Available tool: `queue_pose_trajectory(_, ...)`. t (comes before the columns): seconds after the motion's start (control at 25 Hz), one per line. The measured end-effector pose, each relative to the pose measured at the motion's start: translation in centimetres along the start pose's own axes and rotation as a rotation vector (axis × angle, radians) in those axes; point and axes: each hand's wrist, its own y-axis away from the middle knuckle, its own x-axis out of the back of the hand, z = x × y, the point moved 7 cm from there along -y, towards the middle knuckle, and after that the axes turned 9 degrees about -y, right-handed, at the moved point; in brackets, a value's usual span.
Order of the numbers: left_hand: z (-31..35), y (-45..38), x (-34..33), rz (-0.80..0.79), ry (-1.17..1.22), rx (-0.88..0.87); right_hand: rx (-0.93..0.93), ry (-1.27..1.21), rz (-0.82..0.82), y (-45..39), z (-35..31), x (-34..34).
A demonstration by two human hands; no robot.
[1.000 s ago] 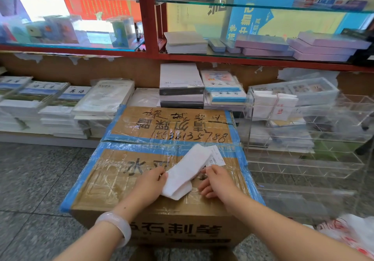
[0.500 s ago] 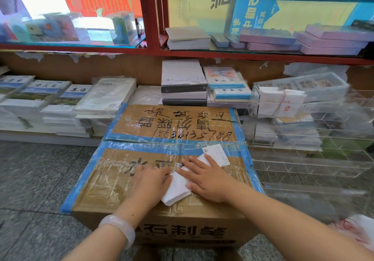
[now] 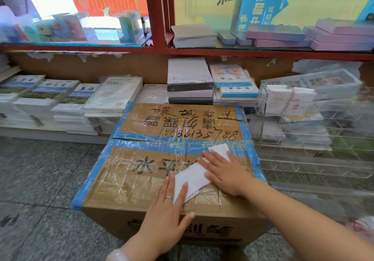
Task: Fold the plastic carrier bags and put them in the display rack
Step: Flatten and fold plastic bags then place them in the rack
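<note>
Shop shelving with a red frame [image 3: 154, 28] and glass shelves rises behind a taped cardboard box [image 3: 141, 179] standing on the speckled floor [image 3: 40, 179]. On the box top lies a folded white carrier bag [image 3: 192, 177] — both hands press it flat. Left hand [image 3: 169, 206] rests on its near end, fingers straight; right hand [image 3: 224, 171] covers its far end, fingers spread. A clear acrylic display rack [image 3: 315, 131] stands just right of the box, with folded white bags [image 3: 287, 101] in its top compartment.

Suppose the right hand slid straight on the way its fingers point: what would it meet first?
The right hand points up-left across the folded bag; beyond lies only the taped box top, so the way looks free.
</note>
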Motion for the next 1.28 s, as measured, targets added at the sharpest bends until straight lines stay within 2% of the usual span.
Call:
queue_pose_trajectory(0.04, 0.3, 0.5, -0.2, 0.007, -0.036, -0.033, -0.044, 0.008, 0.005, 0.1, 1.3, 0.1)
queue_pose_trajectory(0.16, 0.8, 1.3, -0.7, 0.217, -0.137, -0.084, -0.171, 0.012, 0.024, 0.4, 3.5, 0.8)
queue_pose_trajectory(0.2, 0.9, 1.5, -1.0, 0.235, -0.146, -0.088, -0.226, 0.008, 0.033, 0.5, 3.9, 1.0)
queue_pose_trajectory(0.28, 0.5, 1.4, -0.5, 0.159, -0.034, -0.017, -0.361, -0.043, 0.054, 1.1, 5.1, 1.3)
queue_pose_trajectory(0.36, 0.1, 1.2, 0.6, 0.141, -0.007, -0.033, -0.439, -0.154, 0.104, 2.1, 6.0, 2.2)
queue_pose_trajectory(0.44, -1.3, 1.6, 2.0, 0.216, 0.024, -0.043, -0.47, -0.308, 0.264, 3.5, 6.4, 4.1)
queue_pose_trajectory(0.52, -3.0, 1.6, 4.7, 0.226, 0.284, 0.097, -0.425, -0.401, 0.474, 4.8, 5.6, 6.5)
queue_pose_trajectory(0.6, -4.8, 1.0, 4.9, 0.174, 0.663, 0.362, -0.282, -0.416, 0.537, 5.2, 2.7, 7.9)
queue_pose_trajectory(0.64, -5.4, 0.8, 3.8, 0.106, 0.861, 0.498, -0.17, -0.391, 0.481, 5.2, 0.6, 7.8)
queue_pose_trajectory(0.72, -4.9, 0.5, 2.4, -0.012, 1.24, 0.648, 0.059, -0.314, 0.25, 4.8, -4.0, 5.8)
queue_pose_trajectory(0.8, -3.0, 0.4, 2.6, -0.104, 1.495, 0.672, 0.156, -0.204, 0.028, 4.7, -6.7, 2.8)
queue_pose_trajectory(0.84, -2.0, 0.5, 2.6, -0.156, 1.551, 0.661, 0.16, -0.151, -0.013, 4.7, -7.3, 1.8)
queue_pose_trajectory(0.92, -0.2, 0.7, 2.9, -0.258, 1.567, 0.644, 0.138, -0.096, 0.035, 4.4, -7.6, 1.4)
queue_pose_trajectory(1.0, 0.6, 0.9, 3.3, -0.317, 1.491, 0.618, 0.126, -0.114, 0.137, 4.2, -7.3, 2.1)
queue_pose_trajectory(1.08, -0.9, 0.2, 3.5, -0.242, 1.159, 0.538, 0.131, -0.14, 0.166, 4.2, -6.9, 2.6)
queue_pose_trajectory(1.2, -2.3, -1.3, 5.1, -0.031, 0.422, 0.171, 0.141, -0.088, 0.122, 4.0, -7.0, 2.0)
queue_pose_trajectory(1.28, -1.4, -1.8, 4.2, -0.05, 0.24, -0.072, 0.133, -0.1, 0.115, 3.8, -7.1, 2.1)
